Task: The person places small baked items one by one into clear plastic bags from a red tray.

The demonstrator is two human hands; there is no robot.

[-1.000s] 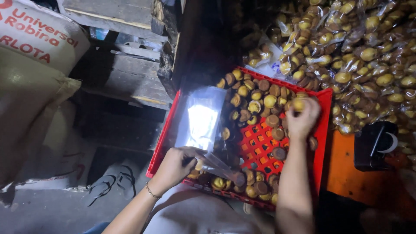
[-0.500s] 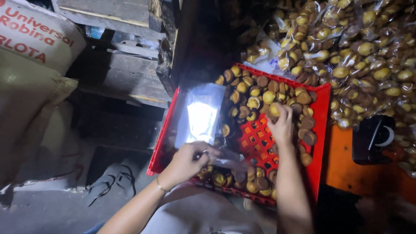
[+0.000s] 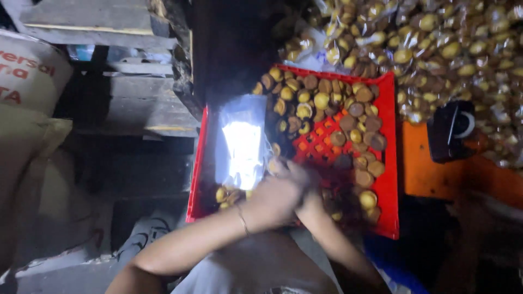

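A sack (image 3: pixel 30 81) sits far left. The left hand (image 3: pixel 275 196) keeps its grip clamped on the clear bag (image 3: pixel 243 142), which lies over the left side of the red crate (image 3: pixel 388 185). The right hand (image 3: pixel 308 185) was out among the buns (image 3: pixel 327 109) a moment ago; now it is back beside the left hand at the bag's mouth. I cannot tell its grip. It looks like a bun is going in.

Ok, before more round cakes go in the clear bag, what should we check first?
1. Clear bag lies over the red crate: ok.
2. Left hand at the bag's near end: ok.
3. Bag mouth open: cannot tell, hands cover it.
4. Right hand holding a cake: cannot tell, it is tucked behind the left.
5. Round cakes left in the crate: ok, plenty.
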